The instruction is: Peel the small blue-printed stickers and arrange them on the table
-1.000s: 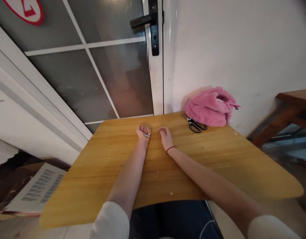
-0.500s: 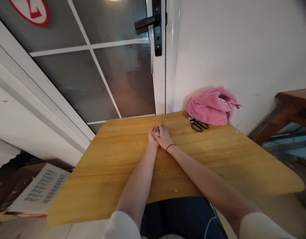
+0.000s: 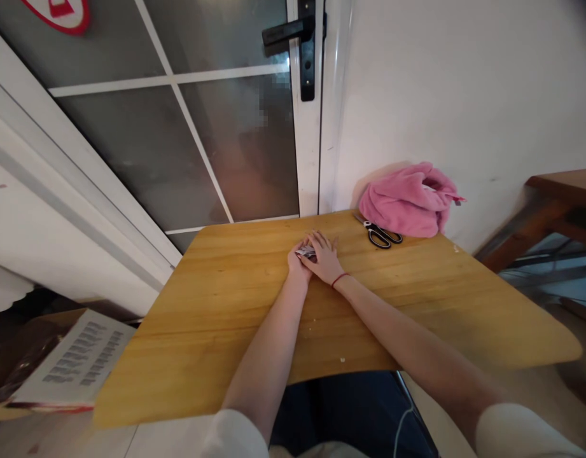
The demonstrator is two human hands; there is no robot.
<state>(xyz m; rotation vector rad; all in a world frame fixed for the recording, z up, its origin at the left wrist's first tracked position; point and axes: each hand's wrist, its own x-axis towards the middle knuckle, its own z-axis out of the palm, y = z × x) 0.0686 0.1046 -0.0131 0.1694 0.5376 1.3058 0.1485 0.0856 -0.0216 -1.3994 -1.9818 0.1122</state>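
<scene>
Over the middle of the wooden table (image 3: pixel 211 305), my two hands are together around a small, flat grey-and-white patterned thing (image 3: pixel 306 252), which looks like a stack of cards. My left hand (image 3: pixel 298 262) is closed around it from the left and below. From above and the right, my right hand (image 3: pixel 327 259) reaches over it, thumb at the near side and fingers bent across the far side. A red string bracelet (image 3: pixel 339 278) circles my right wrist. Much of the held thing is hidden by my fingers.
Black-handled scissors (image 3: pixel 382 238) lie at the table's back right, beside a bunched pink plush cloth (image 3: pixel 407 200). Behind the table stands a glazed door (image 3: pixel 245 146) with a black handle (image 3: pixel 287 35). A printed cardboard box (image 3: pixel 73 362) sits low on the left, a brown table (image 3: pixel 564 191) at right.
My hands have shifted slightly right in view, and my right hand's fingers are lifted and spread a little more. More of the patterned thing shows. The view has tilted a little.
</scene>
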